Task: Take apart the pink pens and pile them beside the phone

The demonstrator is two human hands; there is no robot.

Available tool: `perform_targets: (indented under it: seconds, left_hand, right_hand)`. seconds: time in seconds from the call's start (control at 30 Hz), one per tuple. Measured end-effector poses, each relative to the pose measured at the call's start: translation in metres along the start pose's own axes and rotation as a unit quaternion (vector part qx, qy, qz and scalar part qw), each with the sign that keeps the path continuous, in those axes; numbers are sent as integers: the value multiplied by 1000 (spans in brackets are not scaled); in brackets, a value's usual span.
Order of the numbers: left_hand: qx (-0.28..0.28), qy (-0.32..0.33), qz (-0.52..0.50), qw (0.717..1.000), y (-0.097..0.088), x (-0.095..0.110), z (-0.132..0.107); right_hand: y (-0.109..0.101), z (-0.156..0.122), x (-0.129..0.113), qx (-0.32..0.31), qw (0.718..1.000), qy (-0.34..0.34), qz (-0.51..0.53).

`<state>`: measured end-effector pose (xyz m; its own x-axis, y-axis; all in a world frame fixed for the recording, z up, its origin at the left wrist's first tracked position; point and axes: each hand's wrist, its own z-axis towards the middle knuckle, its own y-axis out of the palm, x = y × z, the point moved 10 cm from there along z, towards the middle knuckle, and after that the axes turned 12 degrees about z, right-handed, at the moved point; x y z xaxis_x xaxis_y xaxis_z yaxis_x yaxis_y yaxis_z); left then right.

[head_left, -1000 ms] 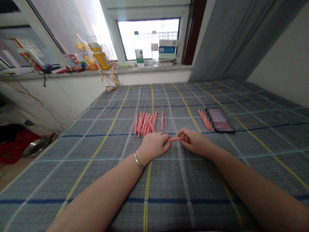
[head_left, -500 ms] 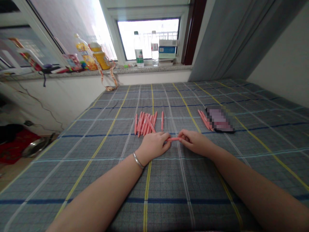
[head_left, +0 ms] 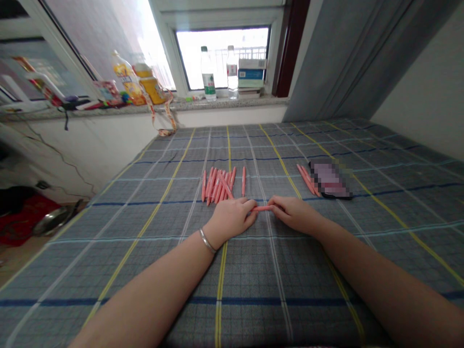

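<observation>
Both my hands rest on a grey plaid bedsheet (head_left: pixel 152 270) and hold one pink pen (head_left: pixel 263 208) between them, lying crosswise. My left hand (head_left: pixel 232 218) grips its left end with curled fingers; a silver bangle sits on that wrist. My right hand (head_left: pixel 294 213) pinches the right end. Just beyond my left hand lies a pile of several pink pens (head_left: pixel 219 183), with one more pen (head_left: pixel 244 181) apart at its right. Two pink pens (head_left: pixel 306 179) lie farther right beside a blurred-out dark flat object (head_left: pixel 330 180).
A stone windowsill (head_left: pixel 232 102) at the back carries two water bottles (head_left: pixel 209 73), a blue-and-white box (head_left: pixel 252 73), yellow bottles (head_left: pixel 145 84) and clutter at the left. A grey curtain (head_left: pixel 344 58) hangs at the right. Left of the bed, the floor holds a metal basin (head_left: pixel 54 220).
My right hand's fingers have flattened a little and slid slightly along the pen. The left hand and everything else stay where they were.
</observation>
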<state>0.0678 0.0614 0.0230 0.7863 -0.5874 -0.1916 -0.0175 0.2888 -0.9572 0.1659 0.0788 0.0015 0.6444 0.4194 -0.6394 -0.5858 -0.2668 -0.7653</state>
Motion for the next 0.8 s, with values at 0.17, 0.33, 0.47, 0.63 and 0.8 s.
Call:
perform_targets:
  seconds: [0.17, 0.33, 0.47, 0.63, 0.8]
  left_hand:
    - [-3, 2, 5, 1000, 1, 0, 0]
    - [-4, -13, 5, 1000, 2, -3, 0]
    - [-1, -20, 4, 1000, 3, -4, 0]
    - [0, -18, 7, 1000, 4, -4, 0]
    - [-1, -16, 5, 1000, 3, -4, 0]
  right_hand:
    - [0, 1, -1, 1, 1000, -4, 1]
    - [-1, 0, 2, 11, 1000, -2, 26]
    - [-4, -1, 3, 39, 999, 1, 24]
    - [-6, -1, 2, 49, 999, -6, 23]
    - [-5, -1, 3, 44, 999, -4, 27]
